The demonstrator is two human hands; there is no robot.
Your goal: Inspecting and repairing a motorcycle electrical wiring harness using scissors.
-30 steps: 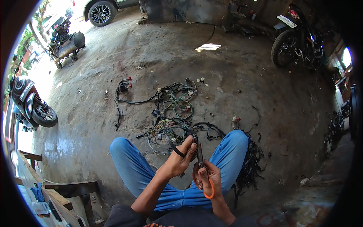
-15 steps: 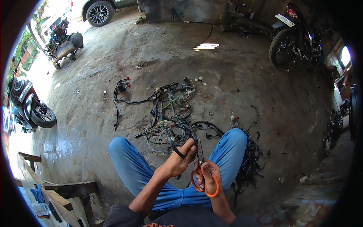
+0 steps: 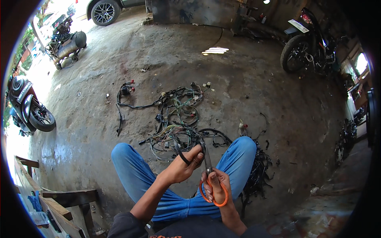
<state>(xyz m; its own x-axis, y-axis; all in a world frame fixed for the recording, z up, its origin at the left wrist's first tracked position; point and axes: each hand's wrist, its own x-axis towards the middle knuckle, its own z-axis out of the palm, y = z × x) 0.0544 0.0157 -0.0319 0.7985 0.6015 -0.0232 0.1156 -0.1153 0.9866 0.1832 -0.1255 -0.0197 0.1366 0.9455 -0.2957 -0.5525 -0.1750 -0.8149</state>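
My left hand (image 3: 185, 163) is closed around a black-wrapped part of a wiring harness (image 3: 180, 137), whose tangle of coloured wires and connectors spreads over the floor ahead. A black loop of it (image 3: 179, 152) bows out beside my thumb. In my right hand (image 3: 219, 180) is a pair of scissors (image 3: 213, 198) with orange handles. Their blades point away from me, close together, with the tips against the black strand at my left fingers. Whether the blades bite into it is too small to tell.
Black scraps (image 3: 258, 170) lie heaped beside my right knee. A wooden bench (image 3: 69, 198) stands at the lower left. Motorcycles (image 3: 35, 107) stand at the left and far right (image 3: 297, 51). An air compressor (image 3: 69, 45) and a car wheel (image 3: 105, 12) are at the back left.
The scissor blades, slightly apart before, have come together by my left fingers. The whole view has shifted a little; both hands keep their holds.
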